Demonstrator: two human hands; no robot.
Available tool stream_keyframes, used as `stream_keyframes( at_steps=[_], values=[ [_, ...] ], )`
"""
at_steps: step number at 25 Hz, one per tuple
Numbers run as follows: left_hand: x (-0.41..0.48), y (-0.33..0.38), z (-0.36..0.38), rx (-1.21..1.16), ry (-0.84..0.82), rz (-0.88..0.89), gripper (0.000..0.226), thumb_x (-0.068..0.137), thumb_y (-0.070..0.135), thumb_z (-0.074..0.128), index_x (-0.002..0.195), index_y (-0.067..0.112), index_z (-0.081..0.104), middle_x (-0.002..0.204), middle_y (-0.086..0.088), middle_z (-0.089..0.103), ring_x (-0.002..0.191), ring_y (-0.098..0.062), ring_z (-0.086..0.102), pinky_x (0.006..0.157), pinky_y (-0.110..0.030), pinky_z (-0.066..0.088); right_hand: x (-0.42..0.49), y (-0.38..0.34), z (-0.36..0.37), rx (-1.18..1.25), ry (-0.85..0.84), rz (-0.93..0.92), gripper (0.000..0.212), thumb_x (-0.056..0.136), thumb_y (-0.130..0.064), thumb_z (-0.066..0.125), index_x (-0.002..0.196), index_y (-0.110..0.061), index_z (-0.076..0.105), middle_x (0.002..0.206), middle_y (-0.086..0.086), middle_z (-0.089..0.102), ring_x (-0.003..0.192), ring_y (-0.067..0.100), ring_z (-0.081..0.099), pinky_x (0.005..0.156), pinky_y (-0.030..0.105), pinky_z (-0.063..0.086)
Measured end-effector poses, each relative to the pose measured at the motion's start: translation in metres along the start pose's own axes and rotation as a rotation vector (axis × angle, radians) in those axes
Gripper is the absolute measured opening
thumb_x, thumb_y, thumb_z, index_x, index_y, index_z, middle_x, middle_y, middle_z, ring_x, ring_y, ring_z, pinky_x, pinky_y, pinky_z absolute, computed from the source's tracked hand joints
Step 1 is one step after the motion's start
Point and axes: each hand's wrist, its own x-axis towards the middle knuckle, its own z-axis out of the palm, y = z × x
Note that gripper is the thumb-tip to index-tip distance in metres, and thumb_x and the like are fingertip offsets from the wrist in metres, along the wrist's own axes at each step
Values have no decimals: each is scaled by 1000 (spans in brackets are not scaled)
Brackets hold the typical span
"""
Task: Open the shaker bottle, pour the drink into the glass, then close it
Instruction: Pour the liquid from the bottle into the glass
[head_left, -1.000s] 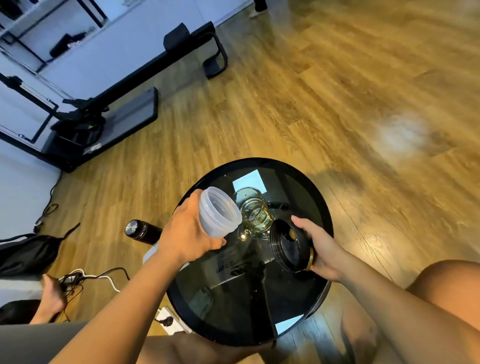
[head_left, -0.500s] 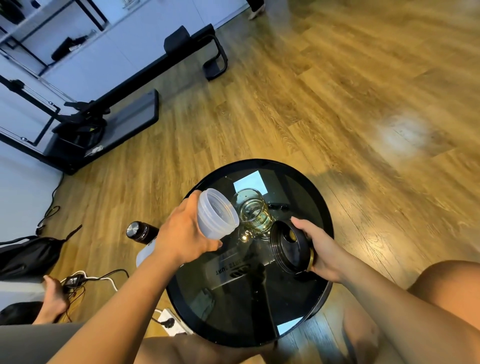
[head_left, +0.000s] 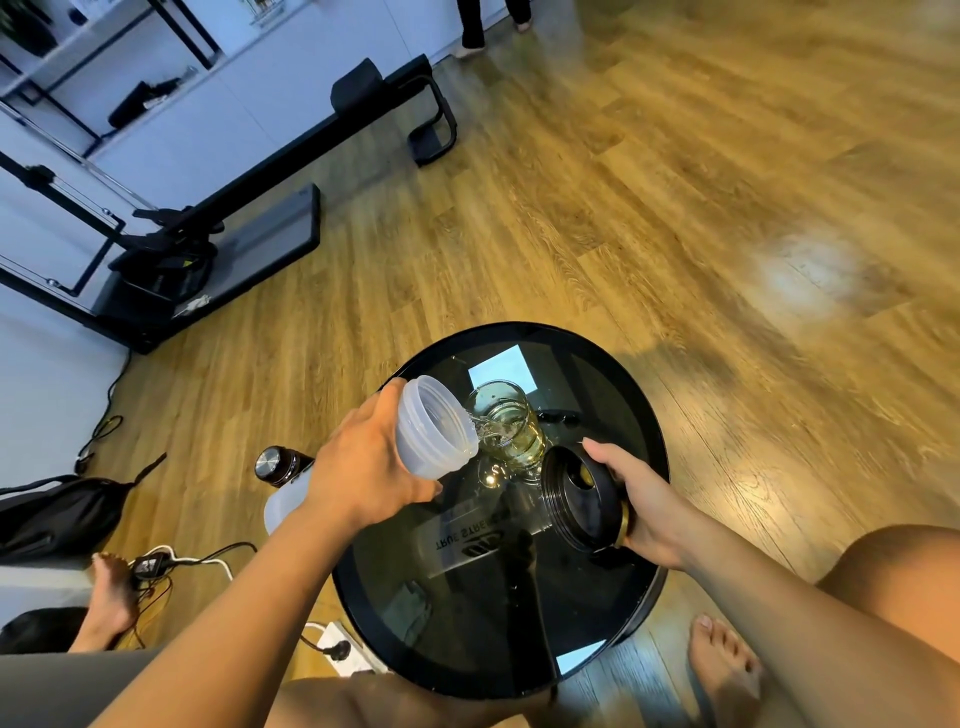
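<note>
Two steps of the task meet in the head view, the only one given: the bottle is already open and the pour is in hand. The left hand (head_left: 363, 467) is wrapped firmly around the translucent shaker bottle (head_left: 434, 428), tilted well over with its open mouth turned toward the glass (head_left: 511, 428), and a thin clear stream runs from the bottle's lip into the glass, which stands just beyond the left hand's fingertips on the round black table (head_left: 644, 410). Pale yellowish drink lies in the lower part of the glass; how much is left in the bottle cannot be told. The right hand (head_left: 636, 493) grips the black lid (head_left: 574, 496) by its edge, holding it tilted just above the tabletop, close to the near right side of the glass and apart from the bottle. Judging from this, the next move calls for tipping the bottle a little further until it runs dry, then bringing it upright, carrying the lid across from the right hand onto the bottle's mouth, seating it square and fastening it. As for writing, the glossy tabletop between the two hands mirrors the bottle's print, reversed, reading roughly "TRUE STR…", with a small emblem beside it; the rest is too dim to read. A dark flask (head_left: 280, 464) stands on the floor behind the left wrist.
</note>
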Motion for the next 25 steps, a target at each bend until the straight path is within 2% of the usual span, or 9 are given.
stream_keyframes(
  at_steps=[6, 9, 19, 25],
  values=[
    [1, 0, -2, 7, -6, -6, 116, 61, 31, 102, 156, 25, 36, 139, 3, 59, 128, -31, 59, 100, -57, 56, 3, 1, -1, -3, 4, 2, 57, 83, -52, 68, 124, -13, 68, 124, 19, 71, 118, 39, 64, 108, 52, 47],
    [0, 2, -4, 11, -10, -8, 118, 61, 32, 101, 158, 24, 35, 140, 2, 59, 129, -31, 59, 100, -57, 56, 3, 1, -1, 8, -2, 2, 54, 84, -52, 68, 119, -12, 71, 117, 19, 74, 114, 39, 67, 104, 50, 50],
    [-1, 4, -7, 38, 0, -10, 115, 61, 34, 101, 156, 27, 35, 137, 5, 58, 126, -29, 59, 98, -58, 56, 1, 1, 1, -14, 14, -3, 53, 84, -52, 68, 119, -12, 71, 119, 19, 74, 116, 39, 66, 109, 54, 45],
    [-1, 4, -9, 47, 6, -3, 114, 62, 34, 100, 156, 27, 36, 138, 5, 58, 127, -28, 59, 99, -57, 56, 1, 1, 2, -21, 5, -4, 54, 84, -52, 67, 119, -11, 72, 117, 19, 74, 114, 40, 67, 106, 54, 48]
  ],
)
